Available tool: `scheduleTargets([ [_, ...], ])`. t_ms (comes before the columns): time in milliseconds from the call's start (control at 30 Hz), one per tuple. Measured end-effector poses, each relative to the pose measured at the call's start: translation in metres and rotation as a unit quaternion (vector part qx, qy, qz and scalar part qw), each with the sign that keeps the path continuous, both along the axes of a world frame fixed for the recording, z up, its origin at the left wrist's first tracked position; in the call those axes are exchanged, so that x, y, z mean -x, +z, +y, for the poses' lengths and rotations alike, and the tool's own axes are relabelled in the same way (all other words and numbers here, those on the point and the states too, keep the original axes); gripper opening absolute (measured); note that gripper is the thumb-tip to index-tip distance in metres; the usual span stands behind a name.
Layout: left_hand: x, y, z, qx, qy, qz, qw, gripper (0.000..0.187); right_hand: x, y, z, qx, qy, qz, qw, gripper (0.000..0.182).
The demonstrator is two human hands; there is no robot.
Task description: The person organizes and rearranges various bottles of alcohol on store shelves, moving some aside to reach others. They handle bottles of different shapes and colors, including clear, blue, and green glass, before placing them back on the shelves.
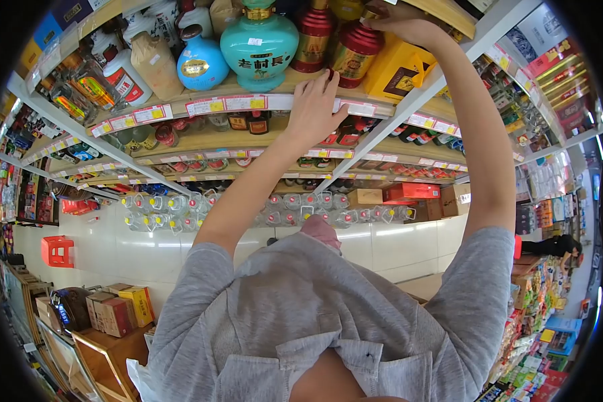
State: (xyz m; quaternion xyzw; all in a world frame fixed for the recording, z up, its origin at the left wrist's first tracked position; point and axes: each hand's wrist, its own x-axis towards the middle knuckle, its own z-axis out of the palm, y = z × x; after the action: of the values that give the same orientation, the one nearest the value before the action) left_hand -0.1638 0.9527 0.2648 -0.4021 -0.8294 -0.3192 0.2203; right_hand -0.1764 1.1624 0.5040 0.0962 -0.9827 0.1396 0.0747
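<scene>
On the upper shelf [281, 102] stands a row of bottles. My left hand [313, 107] rests at the shelf's front edge, over the price labels, its fingers apart and pointing at the foot of a dark red bottle [312, 40]. Higher up on the right, my right hand [402, 25] reaches to the neck of a second red bottle with a gold label [356, 53], its fingers bent around the top. A large turquoise jar-shaped bottle [258, 50] and a round blue bottle [201, 63] stand to the left. A yellow box [396, 67] is right of the red bottles.
Lower shelves [214, 149] hold more bottles. Large clear jugs [291, 209] and cartons [412, 193] line the floor. A red stool [58, 251] and stacked boxes [114, 311] are at the left. A person in dark clothes [553, 246] is far off at the right.
</scene>
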Motion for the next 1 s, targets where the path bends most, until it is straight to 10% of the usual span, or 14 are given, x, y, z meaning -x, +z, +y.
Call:
scheduleTargets([
  [533,0.006,-0.001,0.006,0.027,0.004,0.027,0.999,0.078,0.051,-0.043,0.044,-0.072,-0.019,0.070,0.995,0.062],
  [800,-0.038,0.011,-0.064,-0.205,-0.002,0.004,0.979,0.059,-0.025,-0.060,-0.025,-0.027,0.035,0.414,0.909,0.038],
  [1000,-0.012,0.014,-0.122,-0.289,0.117,-0.039,0.949,0.057,-0.029,-0.061,-0.054,0.103,0.064,0.408,0.905,0.022],
])
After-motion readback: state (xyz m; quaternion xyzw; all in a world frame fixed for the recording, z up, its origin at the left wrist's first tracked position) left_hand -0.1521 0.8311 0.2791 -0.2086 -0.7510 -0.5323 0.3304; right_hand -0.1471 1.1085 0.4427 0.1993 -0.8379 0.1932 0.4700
